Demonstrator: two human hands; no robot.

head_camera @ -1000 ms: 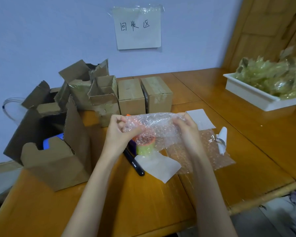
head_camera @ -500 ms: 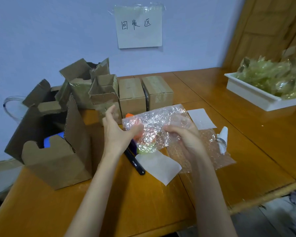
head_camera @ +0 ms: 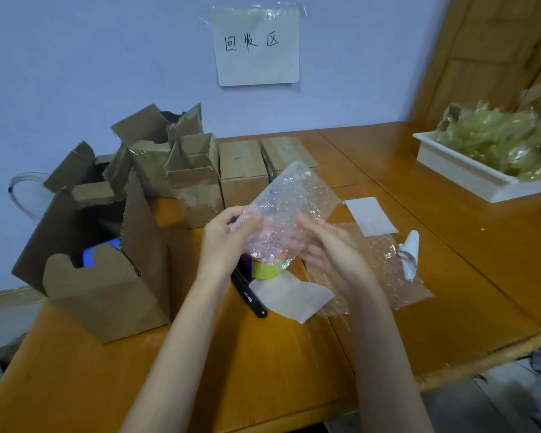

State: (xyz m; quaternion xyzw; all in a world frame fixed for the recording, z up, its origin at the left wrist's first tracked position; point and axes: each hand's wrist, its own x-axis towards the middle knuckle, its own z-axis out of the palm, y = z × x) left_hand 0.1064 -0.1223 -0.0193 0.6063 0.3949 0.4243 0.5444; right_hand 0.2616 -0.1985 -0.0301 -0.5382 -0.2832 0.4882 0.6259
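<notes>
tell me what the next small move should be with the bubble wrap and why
Probably lay the bubble wrap flat on the bubble sheet on the table: left hand and right hand both pinch its lower end, it stands tilted in the air, and that sheet lies right of it.

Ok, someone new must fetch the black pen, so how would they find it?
On the wooden table, look right of the big open carton at the near left. The black pen lies flat beside a white paper sheet. It is the only slim dark thing there.
</notes>
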